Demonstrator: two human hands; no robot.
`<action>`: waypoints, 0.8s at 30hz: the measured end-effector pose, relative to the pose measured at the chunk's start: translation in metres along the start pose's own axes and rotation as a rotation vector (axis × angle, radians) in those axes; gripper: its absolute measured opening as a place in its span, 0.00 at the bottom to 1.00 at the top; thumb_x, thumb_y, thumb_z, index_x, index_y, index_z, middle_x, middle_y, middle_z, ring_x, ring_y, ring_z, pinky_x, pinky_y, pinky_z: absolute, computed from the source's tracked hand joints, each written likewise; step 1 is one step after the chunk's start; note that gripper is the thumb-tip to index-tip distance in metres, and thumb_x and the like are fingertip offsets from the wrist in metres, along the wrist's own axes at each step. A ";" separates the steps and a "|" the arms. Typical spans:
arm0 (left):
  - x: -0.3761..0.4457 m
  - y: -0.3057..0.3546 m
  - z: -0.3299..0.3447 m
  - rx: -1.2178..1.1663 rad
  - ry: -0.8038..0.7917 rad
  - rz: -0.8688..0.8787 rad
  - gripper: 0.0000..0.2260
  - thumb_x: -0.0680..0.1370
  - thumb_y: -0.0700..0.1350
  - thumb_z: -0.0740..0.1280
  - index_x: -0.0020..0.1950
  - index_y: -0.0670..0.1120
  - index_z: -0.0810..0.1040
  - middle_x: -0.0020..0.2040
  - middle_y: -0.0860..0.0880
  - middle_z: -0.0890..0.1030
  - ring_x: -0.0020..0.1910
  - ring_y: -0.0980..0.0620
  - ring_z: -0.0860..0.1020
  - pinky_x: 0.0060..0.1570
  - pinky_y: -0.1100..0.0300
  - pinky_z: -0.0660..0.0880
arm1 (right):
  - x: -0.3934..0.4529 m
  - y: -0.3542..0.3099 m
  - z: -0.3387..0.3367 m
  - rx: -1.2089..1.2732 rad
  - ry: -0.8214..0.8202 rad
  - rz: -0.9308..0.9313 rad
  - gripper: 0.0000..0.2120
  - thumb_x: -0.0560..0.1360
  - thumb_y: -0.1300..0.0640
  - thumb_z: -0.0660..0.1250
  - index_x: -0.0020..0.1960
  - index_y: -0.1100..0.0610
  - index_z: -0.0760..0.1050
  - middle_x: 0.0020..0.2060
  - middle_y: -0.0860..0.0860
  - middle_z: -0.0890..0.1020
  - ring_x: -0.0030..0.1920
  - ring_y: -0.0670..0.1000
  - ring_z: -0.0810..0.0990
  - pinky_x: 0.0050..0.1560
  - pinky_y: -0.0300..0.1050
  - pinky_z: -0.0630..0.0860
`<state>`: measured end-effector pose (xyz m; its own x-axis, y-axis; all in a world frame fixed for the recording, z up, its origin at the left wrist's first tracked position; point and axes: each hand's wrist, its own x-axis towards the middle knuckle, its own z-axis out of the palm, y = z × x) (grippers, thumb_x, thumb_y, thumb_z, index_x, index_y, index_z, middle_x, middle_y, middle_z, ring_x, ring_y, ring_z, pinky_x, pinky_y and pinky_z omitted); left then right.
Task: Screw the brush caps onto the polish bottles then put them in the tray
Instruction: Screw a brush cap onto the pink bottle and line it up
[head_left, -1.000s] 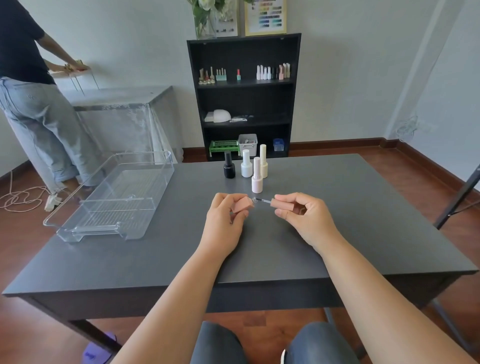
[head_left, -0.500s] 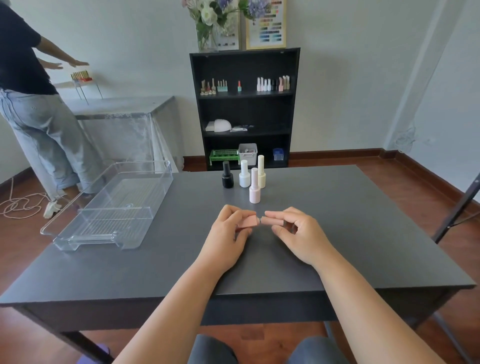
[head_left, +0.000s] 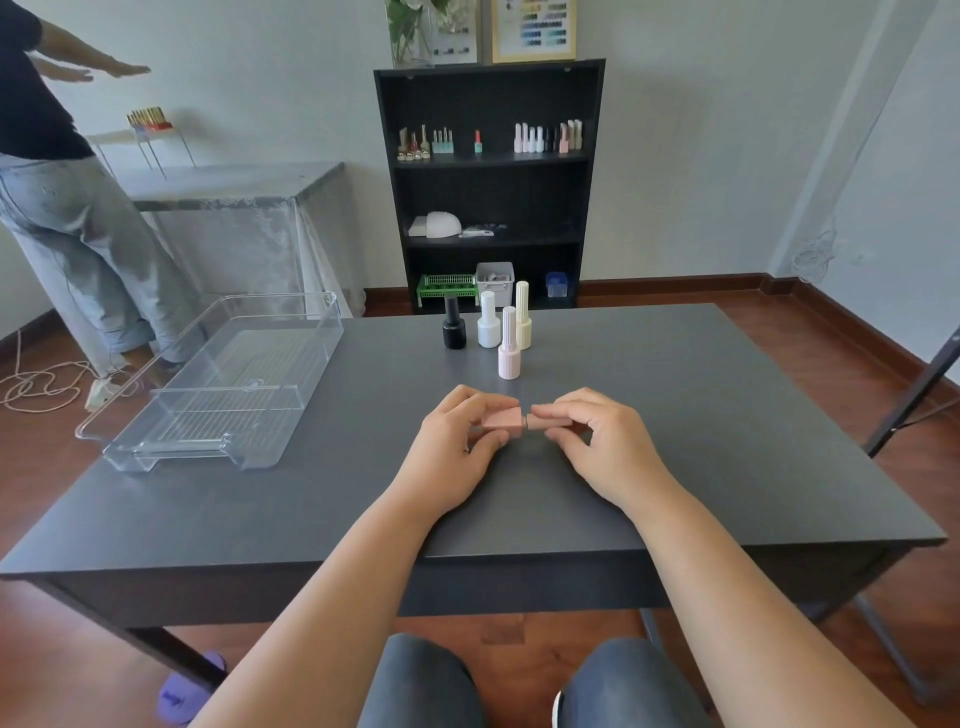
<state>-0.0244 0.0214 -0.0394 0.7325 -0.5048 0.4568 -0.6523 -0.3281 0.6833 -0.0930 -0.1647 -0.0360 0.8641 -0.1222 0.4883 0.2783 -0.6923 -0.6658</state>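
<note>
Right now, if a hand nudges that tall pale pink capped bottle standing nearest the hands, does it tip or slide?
Likely tips: the pale pink bottle is tall with a narrow base. The table looks smooth, so a low push may slide it. Falling away, it could hit the cream bottle behind.

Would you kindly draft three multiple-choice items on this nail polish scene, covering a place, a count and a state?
1. Where is the clear tray?
A. On the table's left part
B. On the shelf
C. On the floor

2. How many capped bottles stand behind the hands?
A. Two
B. Four
C. Six

3. The pink bottle and brush cap are:
A. Far apart
B. Held end to end
C. Lying in the tray

Answers:
1 A, it sits on the table at left.
2 B: black, white, cream, pale pink.
3 B, left hand and right hand hold them together.
</note>
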 end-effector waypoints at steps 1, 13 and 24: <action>0.000 0.001 0.000 -0.004 -0.002 0.002 0.14 0.75 0.36 0.70 0.59 0.48 0.80 0.51 0.52 0.76 0.50 0.63 0.76 0.47 0.77 0.69 | 0.000 0.000 -0.001 0.023 -0.025 0.019 0.14 0.72 0.69 0.71 0.55 0.56 0.83 0.44 0.44 0.81 0.43 0.38 0.78 0.46 0.25 0.69; 0.002 -0.003 -0.004 -0.178 -0.066 -0.166 0.14 0.76 0.41 0.70 0.57 0.58 0.80 0.49 0.57 0.79 0.43 0.60 0.79 0.48 0.71 0.72 | -0.003 0.003 -0.003 0.192 -0.065 0.047 0.13 0.74 0.67 0.69 0.53 0.52 0.82 0.45 0.39 0.83 0.46 0.37 0.80 0.48 0.25 0.70; 0.000 -0.002 -0.004 -0.173 0.007 -0.128 0.15 0.74 0.38 0.72 0.54 0.57 0.80 0.51 0.60 0.81 0.51 0.60 0.77 0.52 0.64 0.75 | 0.002 0.004 0.002 0.243 -0.088 0.153 0.13 0.78 0.44 0.61 0.63 0.42 0.71 0.44 0.44 0.82 0.42 0.43 0.77 0.44 0.30 0.71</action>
<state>-0.0224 0.0252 -0.0381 0.8089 -0.4621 0.3637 -0.5112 -0.2468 0.8233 -0.0892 -0.1667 -0.0384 0.9338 -0.1430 0.3281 0.2248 -0.4789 -0.8486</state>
